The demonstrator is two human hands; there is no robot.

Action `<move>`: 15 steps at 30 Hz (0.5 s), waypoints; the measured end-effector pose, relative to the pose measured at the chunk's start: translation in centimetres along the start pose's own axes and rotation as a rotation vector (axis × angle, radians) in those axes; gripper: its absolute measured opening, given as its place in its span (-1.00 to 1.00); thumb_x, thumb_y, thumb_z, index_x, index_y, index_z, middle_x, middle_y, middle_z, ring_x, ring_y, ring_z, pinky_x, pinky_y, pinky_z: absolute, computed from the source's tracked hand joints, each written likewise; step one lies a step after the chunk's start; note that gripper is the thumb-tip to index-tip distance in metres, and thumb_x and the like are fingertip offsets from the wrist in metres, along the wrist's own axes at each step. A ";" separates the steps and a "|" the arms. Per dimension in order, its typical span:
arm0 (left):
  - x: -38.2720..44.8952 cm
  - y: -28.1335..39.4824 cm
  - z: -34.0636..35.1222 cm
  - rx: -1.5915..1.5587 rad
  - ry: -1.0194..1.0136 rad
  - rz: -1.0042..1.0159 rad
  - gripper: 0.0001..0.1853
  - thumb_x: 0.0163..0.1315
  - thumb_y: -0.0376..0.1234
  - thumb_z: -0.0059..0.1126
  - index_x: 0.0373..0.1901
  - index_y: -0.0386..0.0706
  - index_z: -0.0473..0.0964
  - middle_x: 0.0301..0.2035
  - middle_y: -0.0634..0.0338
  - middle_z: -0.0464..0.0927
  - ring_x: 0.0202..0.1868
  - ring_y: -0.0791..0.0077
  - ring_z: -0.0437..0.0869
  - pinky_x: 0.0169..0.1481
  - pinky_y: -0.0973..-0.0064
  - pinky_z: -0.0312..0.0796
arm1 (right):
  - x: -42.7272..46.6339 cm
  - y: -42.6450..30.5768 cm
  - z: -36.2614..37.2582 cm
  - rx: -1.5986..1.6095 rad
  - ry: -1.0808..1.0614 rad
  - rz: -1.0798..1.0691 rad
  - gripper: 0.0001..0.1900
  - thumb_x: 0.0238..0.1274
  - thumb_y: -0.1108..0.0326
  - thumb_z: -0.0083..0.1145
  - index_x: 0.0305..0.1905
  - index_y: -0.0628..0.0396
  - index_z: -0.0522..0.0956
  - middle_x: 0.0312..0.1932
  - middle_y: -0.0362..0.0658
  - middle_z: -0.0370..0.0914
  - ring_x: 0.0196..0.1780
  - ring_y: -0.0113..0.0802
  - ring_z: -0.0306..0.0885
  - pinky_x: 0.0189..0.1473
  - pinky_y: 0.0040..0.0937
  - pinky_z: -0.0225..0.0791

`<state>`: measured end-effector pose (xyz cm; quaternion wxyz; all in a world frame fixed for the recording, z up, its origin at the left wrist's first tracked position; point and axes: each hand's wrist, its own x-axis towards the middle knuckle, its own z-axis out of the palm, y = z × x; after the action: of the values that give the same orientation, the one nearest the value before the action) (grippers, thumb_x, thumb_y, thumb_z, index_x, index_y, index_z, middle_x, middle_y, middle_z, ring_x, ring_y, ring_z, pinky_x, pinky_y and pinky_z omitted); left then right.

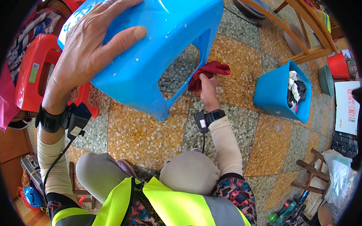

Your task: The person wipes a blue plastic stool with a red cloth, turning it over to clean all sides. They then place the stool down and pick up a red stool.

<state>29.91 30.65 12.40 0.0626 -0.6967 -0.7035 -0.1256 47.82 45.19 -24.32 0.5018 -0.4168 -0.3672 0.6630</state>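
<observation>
A blue plastic stool (141, 63) is tilted in front of me, its side opening facing me and white specks on its surface. My left hand (93, 41) lies spread over its upper left part, thumb pointing right. Against the lower edge at the stool's right side, my right hand (208, 87) grips a dark red cloth (214, 69). The cloth is bunched around the fingers and touches the leg area of the stool. Part of the stool's top is cut off by the view's upper edge.
A blue bin (270, 93) holding crumpled items stands on the terrazzo floor at right. A red plastic stool (29, 75) is at left. A wooden frame (316, 53), a red bucket (338, 66) and a white box (346, 106) are farther right. A small wooden stool (313, 168) is lower right.
</observation>
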 end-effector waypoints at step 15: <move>-0.4 -0.3 -0.2 -0.130 0.032 0.058 -0.15 0.26 0.20 -0.02 0.29 -0.37 0.35 0.27 -0.35 0.34 0.33 -0.25 0.35 0.43 -0.03 0.14 | -12.7 3.1 1.4 0.066 -0.138 0.352 -0.85 0.17 0.50 0.18 -0.15 0.08 0.56 -0.23 -0.25 0.62 -0.18 -0.41 0.64 -0.27 -0.36 0.52</move>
<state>29.64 30.19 12.47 0.0319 -0.7172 -0.6724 -0.1804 47.28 32.01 -24.24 0.3650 -0.4115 -0.3001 0.7794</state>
